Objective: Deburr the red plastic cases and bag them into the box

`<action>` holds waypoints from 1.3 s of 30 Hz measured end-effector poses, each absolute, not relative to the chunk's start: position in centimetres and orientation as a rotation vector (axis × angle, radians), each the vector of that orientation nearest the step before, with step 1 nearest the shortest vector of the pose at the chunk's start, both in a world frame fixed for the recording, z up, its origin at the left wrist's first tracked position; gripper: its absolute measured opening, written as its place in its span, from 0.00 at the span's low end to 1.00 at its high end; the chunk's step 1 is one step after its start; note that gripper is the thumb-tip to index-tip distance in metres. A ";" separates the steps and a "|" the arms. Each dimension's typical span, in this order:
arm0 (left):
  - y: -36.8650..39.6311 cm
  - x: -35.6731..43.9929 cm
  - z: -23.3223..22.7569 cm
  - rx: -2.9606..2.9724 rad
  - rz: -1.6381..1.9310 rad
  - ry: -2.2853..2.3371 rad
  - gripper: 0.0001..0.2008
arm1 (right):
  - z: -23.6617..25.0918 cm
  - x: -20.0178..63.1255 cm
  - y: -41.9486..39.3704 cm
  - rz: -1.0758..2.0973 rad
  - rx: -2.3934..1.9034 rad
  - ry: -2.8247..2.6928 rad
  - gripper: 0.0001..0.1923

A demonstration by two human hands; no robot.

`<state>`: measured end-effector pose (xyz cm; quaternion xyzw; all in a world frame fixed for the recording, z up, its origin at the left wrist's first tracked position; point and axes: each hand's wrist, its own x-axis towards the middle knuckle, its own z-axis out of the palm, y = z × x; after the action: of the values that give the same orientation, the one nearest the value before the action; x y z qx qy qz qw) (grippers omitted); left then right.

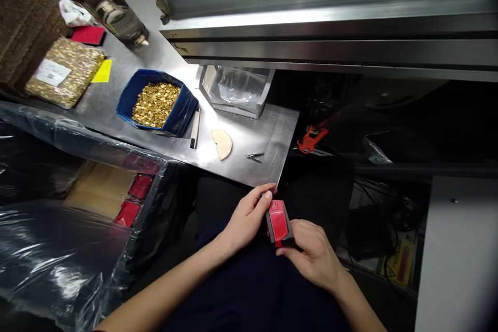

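Note:
Between my two hands, above my lap and just off the table's corner, is a red and dark grey plastic part [278, 220]; its exact kind does not show. My left hand [249, 212] grips its upper left end with thumb and fingers. My right hand [313, 251] holds the lower right end, its fingers partly hidden behind the part. On the metal table [268, 129] beyond lie a small nail clipper-like tool [254, 155], a pale half-round disc [222, 144] and a utility knife [195, 128].
A blue bin [187, 109] holds small brass-coloured pieces; a grey bin [259, 109] holds clear bags. Left are a bag of brass pieces [66, 70], a bottle [112, 8] and a plastic-lined box [159, 176] with red parts. A metal conveyor frame [330, 31] crosses above; an orange-handled tool [312, 139] hangs right.

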<state>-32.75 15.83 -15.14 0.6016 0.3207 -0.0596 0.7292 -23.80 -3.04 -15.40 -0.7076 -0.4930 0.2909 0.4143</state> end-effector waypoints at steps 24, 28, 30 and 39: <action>15.0 -34.5 -10.8 1.197 0.059 0.454 0.21 | -12.6 -27.0 -5.1 0.173 -1.844 -1.558 0.09; 14.9 -35.0 -11.5 1.026 0.025 0.474 0.22 | -12.3 -28.2 -5.2 0.076 -1.924 -1.599 0.12; 14.7 -35.1 -11.8 0.942 0.027 0.496 0.21 | -12.0 -28.7 -5.1 0.031 -1.954 -1.616 0.13; 14.8 -35.5 -11.6 0.654 0.042 0.505 0.27 | -10.8 -30.0 -5.0 0.057 -2.041 -1.509 0.15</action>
<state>-35.47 14.85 -11.61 0.3176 0.2454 0.0204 0.9157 -30.03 -5.01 -10.82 -0.7676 -0.5676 0.0214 0.2969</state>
